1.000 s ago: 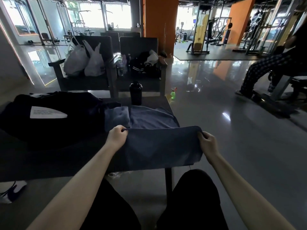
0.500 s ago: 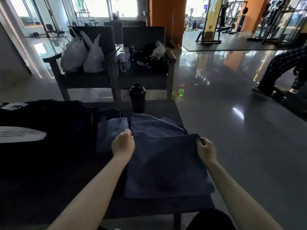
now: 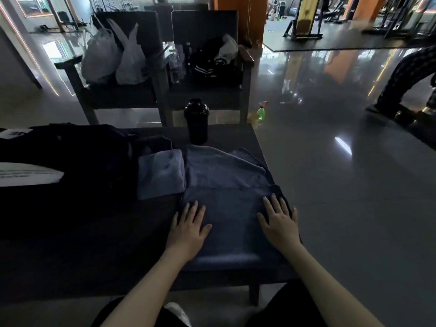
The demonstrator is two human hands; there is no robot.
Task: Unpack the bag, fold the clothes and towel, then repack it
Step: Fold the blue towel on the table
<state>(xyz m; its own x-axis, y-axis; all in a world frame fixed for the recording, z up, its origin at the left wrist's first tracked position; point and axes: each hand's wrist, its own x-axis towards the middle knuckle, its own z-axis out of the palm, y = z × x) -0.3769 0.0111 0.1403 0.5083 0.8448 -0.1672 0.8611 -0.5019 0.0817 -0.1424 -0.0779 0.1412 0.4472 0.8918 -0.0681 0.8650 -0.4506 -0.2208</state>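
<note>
Both hands — left hand (image 3: 188, 228), right hand (image 3: 279, 221) — flat (fingers spread) on towel (image 3: 230, 208).

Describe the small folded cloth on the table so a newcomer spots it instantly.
On the dark table, find the big blue towel at its right end. The small folded cloth lies just left of it, beside the black bag. It is paler and far smaller than the towel.

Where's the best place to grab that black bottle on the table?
Grip the black bottle at its straight middle, below the wider lid, probably reaching from the near side over the blue towel. It stands upright at the table's far edge.
</note>
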